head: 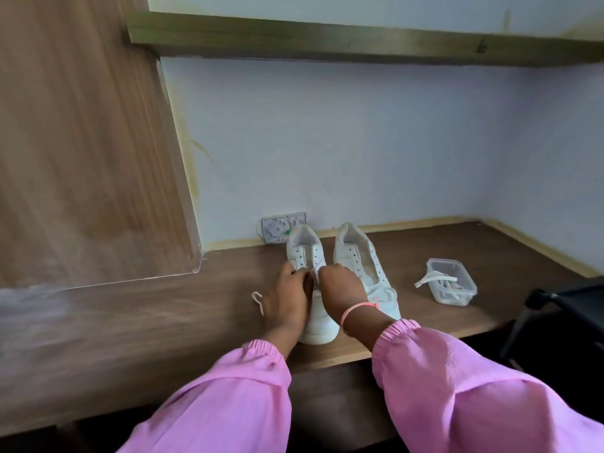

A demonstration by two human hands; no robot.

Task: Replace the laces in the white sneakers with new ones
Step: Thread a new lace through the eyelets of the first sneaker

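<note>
Threading the left sneaker (310, 256) was the step in hand, I judged: it stood on the wooden desk (163, 315) with its toe toward me and its heel toward the wall, its long axis running straight away from my body. I had both hands over the middle of its eyelet rows. My left hand (287, 289) and my right hand (340, 286) each had the fingers curled in around the white lace (315, 276), which rose as a short strand between them; just how the fingertips pinched it was hidden behind my knuckles. A loose end of that lace (258, 300) trailed on the desk just left of my left hand. The upper eyelets, farther from me, were bare, so the lacing had to travel away from me along the shoe, with each hand serving its own row. The right sneaker (359, 259) stood just beside, also heel to the wall, with no lace that I could see in its eyelets. Well to the right sat a clear plastic container (452, 282) with another white lace (431, 278) hanging over its rim. A wall socket (277, 228) sat behind the heels.
</note>
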